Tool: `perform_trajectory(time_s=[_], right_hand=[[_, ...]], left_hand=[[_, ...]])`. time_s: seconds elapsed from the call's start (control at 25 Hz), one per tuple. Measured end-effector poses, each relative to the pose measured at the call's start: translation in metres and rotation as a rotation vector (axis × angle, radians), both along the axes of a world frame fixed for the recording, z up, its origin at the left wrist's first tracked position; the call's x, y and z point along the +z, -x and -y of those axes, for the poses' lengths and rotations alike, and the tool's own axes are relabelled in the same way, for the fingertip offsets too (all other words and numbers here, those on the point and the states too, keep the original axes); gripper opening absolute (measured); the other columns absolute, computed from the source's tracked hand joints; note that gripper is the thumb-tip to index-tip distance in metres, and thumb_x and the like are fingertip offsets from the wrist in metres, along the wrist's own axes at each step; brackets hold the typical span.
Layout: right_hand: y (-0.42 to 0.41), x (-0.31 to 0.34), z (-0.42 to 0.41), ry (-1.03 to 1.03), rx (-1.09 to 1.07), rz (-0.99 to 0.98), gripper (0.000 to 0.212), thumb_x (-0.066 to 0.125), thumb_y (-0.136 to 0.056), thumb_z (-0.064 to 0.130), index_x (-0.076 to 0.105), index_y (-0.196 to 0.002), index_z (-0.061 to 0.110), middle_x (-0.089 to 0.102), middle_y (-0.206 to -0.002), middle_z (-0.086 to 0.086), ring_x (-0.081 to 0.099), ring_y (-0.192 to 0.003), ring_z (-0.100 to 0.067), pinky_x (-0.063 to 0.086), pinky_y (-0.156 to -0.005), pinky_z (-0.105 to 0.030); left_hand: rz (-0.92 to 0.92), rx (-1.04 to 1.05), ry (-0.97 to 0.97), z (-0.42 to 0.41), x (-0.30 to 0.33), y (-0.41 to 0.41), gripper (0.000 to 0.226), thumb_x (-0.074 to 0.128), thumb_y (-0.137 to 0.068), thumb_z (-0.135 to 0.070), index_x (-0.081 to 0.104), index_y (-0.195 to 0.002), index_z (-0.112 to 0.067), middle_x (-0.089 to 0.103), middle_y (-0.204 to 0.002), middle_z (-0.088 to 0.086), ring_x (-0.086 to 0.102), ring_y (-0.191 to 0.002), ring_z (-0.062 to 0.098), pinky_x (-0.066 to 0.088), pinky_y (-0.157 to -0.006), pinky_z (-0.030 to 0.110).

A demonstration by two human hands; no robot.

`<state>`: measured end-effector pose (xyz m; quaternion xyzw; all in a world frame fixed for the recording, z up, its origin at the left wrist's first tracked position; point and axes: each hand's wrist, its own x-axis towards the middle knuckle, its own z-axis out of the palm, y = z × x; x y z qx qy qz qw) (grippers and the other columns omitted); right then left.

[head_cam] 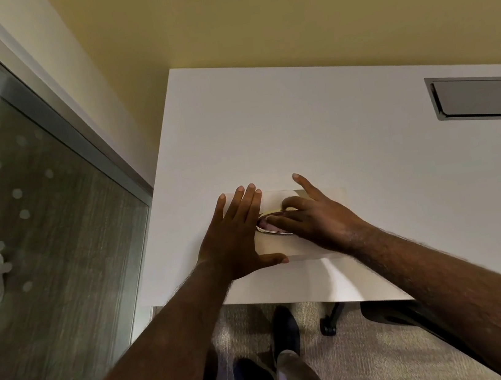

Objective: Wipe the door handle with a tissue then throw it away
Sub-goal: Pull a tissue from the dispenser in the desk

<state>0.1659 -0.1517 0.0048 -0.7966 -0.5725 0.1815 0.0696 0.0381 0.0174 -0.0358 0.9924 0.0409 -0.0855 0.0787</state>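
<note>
You pressed your left hand (pixel 239 239) flat and open on the tissue box (pixel 286 246) on the tabletop (pixel 349 143) to keep it from sliding, while your right hand (pixel 314 216) dug its fingers into the slot, maybe pinching a tissue (pixel 269 226).

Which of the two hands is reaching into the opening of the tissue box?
The right hand: its fingers dip into the oval opening on top of the tissue box. The left hand only lies flat on the box's left end, steadying it.
</note>
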Motion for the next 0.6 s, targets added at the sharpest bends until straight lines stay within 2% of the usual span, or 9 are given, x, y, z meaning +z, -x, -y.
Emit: perform_trajectory(time_s=[0.08, 0.16, 0.24, 0.28, 0.32, 0.36, 0.48, 0.6], right_hand=[[0.007, -0.002, 0.008, -0.041, -0.092, 0.015, 0.068, 0.01, -0.096, 0.057, 0.061, -0.127, 0.023, 0.06, -0.126, -0.012, 0.025, -0.141, -0.037, 0.028, -0.111, -0.048], [0.013, -0.005, 0.011, -0.092, -0.152, 0.032, 0.063, 0.015, -0.101, 0.052, 0.061, -0.128, 0.018, 0.064, -0.123, -0.012, 0.04, -0.133, -0.032, 0.022, -0.114, -0.049], [0.017, -0.01, 0.013, -0.156, -0.048, 0.239, 0.036, 0.04, -0.102, 0.027, 0.058, -0.129, 0.014, 0.068, -0.115, -0.011, 0.054, -0.117, -0.033, 0.016, -0.116, -0.052], [0.02, -0.012, 0.014, -0.204, -0.015, 0.318, 0.034, 0.057, -0.094, 0.016, 0.059, -0.128, 0.012, 0.07, -0.111, -0.011, 0.058, -0.108, -0.033, 0.017, -0.114, -0.055], [0.023, -0.015, 0.015, -0.257, -0.017, 0.362, 0.042, 0.069, -0.084, 0.008, 0.059, -0.125, 0.009, 0.071, -0.106, -0.011, 0.061, -0.1, -0.032, 0.019, -0.112, -0.059], [0.026, -0.016, 0.015, -0.305, -0.046, 0.376, 0.048, 0.074, -0.079, 0.004, 0.059, -0.123, 0.008, 0.071, -0.103, -0.012, 0.062, -0.095, -0.032, 0.022, -0.11, -0.063], [0.036, -0.018, 0.017, -0.39, -0.12, 0.427, 0.045, 0.07, -0.081, 0.002, 0.057, -0.124, 0.007, 0.07, -0.102, -0.014, 0.06, -0.087, -0.032, 0.027, -0.106, -0.067], [0.043, -0.014, 0.018, -0.434, -0.156, 0.453, 0.046, 0.067, -0.082, 0.003, 0.054, -0.125, 0.007, 0.069, -0.101, -0.016, 0.06, -0.083, -0.032, 0.029, -0.105, -0.067]], left_hand=[[-0.001, 0.002, -0.003, 0.0, 0.0, 0.0, 0.126, 0.025, -0.067, -0.095, 0.016, -0.159, -0.009, 0.011, -0.168, 0.011, 0.006, -0.155, 0.029, 0.0, -0.124, 0.05], [-0.007, 0.004, -0.009, 0.001, 0.001, 0.0, 0.127, 0.025, -0.067, -0.095, 0.014, -0.159, -0.009, 0.01, -0.168, 0.011, 0.005, -0.155, 0.028, 0.0, -0.124, 0.05], [-0.007, 0.005, -0.006, 0.001, 0.002, 0.0, 0.126, 0.027, -0.068, -0.095, 0.015, -0.159, -0.008, 0.01, -0.168, 0.011, 0.006, -0.155, 0.029, 0.002, -0.124, 0.051], [-0.007, 0.005, -0.001, 0.002, 0.003, 0.0, 0.126, 0.029, -0.068, -0.095, 0.016, -0.159, -0.008, 0.011, -0.168, 0.012, 0.006, -0.155, 0.029, 0.003, -0.124, 0.051], [-0.006, 0.005, 0.001, 0.002, 0.003, 0.0, 0.126, 0.03, -0.068, -0.094, 0.016, -0.159, -0.007, 0.012, -0.168, 0.012, 0.007, -0.155, 0.029, 0.004, -0.124, 0.051], [-0.001, 0.006, 0.002, 0.002, 0.004, 0.001, 0.126, 0.03, -0.068, -0.094, 0.017, -0.159, -0.007, 0.013, -0.167, 0.012, 0.009, -0.154, 0.029, 0.006, -0.124, 0.052], [0.018, 0.009, 0.011, 0.003, 0.003, 0.003, 0.126, 0.031, -0.069, -0.093, 0.02, -0.158, -0.005, 0.016, -0.167, 0.013, 0.012, -0.154, 0.03, 0.011, -0.124, 0.054], [0.008, 0.011, -0.01, 0.003, 0.001, 0.002, 0.128, 0.033, -0.068, -0.094, 0.018, -0.158, -0.005, 0.015, -0.167, 0.012, 0.011, -0.154, 0.029, 0.008, -0.123, 0.051]])
